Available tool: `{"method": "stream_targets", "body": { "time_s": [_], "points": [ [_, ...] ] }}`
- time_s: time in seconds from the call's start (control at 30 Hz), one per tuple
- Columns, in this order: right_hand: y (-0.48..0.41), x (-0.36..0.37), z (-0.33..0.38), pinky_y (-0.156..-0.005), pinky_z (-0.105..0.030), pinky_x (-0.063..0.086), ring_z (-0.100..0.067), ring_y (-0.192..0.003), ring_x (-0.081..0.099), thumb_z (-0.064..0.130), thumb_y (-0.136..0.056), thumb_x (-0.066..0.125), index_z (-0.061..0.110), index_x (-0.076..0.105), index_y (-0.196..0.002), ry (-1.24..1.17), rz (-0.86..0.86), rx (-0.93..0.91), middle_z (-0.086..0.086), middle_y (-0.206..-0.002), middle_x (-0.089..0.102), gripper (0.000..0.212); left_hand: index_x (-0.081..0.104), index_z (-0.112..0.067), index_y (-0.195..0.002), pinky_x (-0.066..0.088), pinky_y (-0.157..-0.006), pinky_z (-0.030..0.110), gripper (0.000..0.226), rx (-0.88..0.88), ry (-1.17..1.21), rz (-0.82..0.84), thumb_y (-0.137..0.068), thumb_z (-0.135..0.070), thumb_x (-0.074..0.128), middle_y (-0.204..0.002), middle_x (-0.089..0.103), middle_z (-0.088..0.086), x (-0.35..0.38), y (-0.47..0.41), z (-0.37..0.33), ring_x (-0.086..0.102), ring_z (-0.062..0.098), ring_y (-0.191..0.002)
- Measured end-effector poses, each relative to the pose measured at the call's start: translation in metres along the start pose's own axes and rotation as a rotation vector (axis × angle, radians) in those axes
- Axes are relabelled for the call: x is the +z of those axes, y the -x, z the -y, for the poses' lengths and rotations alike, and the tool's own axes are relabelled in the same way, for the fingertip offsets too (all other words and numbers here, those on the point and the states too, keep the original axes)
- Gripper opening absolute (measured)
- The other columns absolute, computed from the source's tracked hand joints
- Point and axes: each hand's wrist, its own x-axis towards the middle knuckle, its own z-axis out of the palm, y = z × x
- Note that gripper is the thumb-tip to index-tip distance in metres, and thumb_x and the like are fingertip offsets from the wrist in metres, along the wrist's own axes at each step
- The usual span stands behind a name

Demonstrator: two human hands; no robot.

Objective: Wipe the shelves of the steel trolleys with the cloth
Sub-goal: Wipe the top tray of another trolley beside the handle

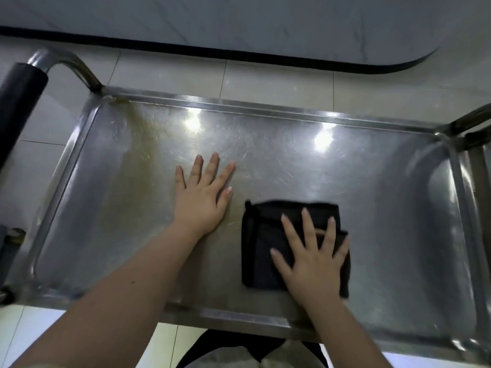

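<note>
A pale tiled floor (265, 81) is seen from above, and a grey marbled tabletop with a black edge (239, 19) is shown across the far side. Most of the view is filled by the top shelf of a steel trolley (332, 171), a scratched, rimmed tray whose long axis runs left to right. A tubular handle with a black padded grip (21, 102) rises at its left end, and more steel tubing (470, 120) is met at the right end. A brownish film (132, 144) is spread over the far left part of the shelf.

A black cloth folded to a roughly square pad (263, 251) is laid on the shelf near the front rim, right of centre. It is pressed down by the right hand (313, 258), whose fingers are held straight and spread, pointing away from the body; nothing is gripped. The left hand (203, 197) is laid flat on bare steel just left of the cloth, apart from it, with its fingers likewise straight and splayed.

The cloth is therefore under the right hand, the nearer one. The brownish area lies to the left and farther back, so a sweep in that direction is judged likely to be needed. The left hand stands on that line and would have to be lifted or shifted. Dark clothing (239, 349) is seen below the front rim.
</note>
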Motion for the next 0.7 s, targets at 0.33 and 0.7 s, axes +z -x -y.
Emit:
{"method": "stream_targets", "body": {
  "time_s": [0.33,0.7],
  "points": [
    [-0.18,-0.033,0.011,-0.112,-0.067,-0.009,-0.039,-0.147,-0.013,0.079,-0.085,0.014,0.051,0.001,-0.15,-0.032,0.067,0.08,0.01,-0.164,-0.004,0.072,0.004,-0.048,-0.153,-0.012,-0.116,0.055,0.055,-0.015,0.005,-0.005,-0.099,-0.055,0.016,-0.164,-0.002,-0.009,0.001,-0.004,0.001,-0.007,0.023,-0.151],
    [0.028,0.003,0.013,-0.108,-0.074,0.006,-0.047,-0.146,0.008,0.075,-0.084,0.033,0.044,0.025,-0.151,-0.021,0.042,-0.016,0.002,-0.162,0.02,0.074,0.003,-0.046,-0.154,-0.011,-0.116,0.056,0.057,-0.008,0.018,0.014,-0.098,-0.055,0.013,-0.164,-0.003,-0.008,0.0,-0.002,0.001,-0.009,0.023,-0.15]
  ]
}}
